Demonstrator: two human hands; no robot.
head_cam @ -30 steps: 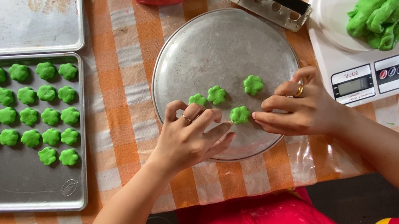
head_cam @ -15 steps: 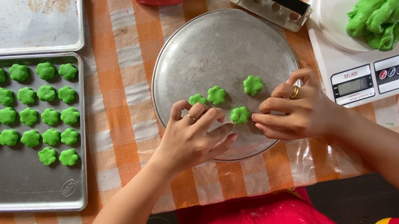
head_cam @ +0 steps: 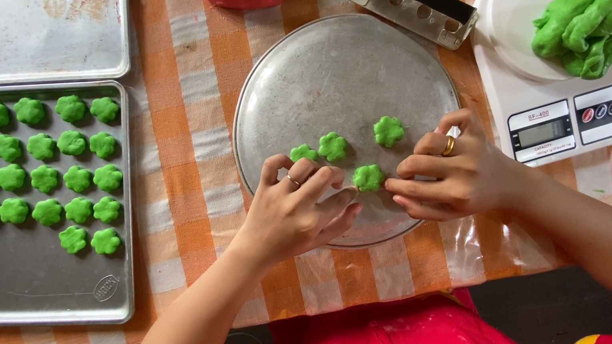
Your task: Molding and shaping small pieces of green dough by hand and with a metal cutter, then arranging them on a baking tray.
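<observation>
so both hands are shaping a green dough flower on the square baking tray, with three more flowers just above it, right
Not quite. In the head view both hands, left hand and right hand, work the green dough flower on the round metal pan, not the square tray. Three more flowers do lie just above it.

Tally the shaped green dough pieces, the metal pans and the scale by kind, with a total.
Flower-shaped green dough pieces: 30
Rectangular trays: 2
Round pan: 1
Kitchen scale: 1
Total: 34
</observation>
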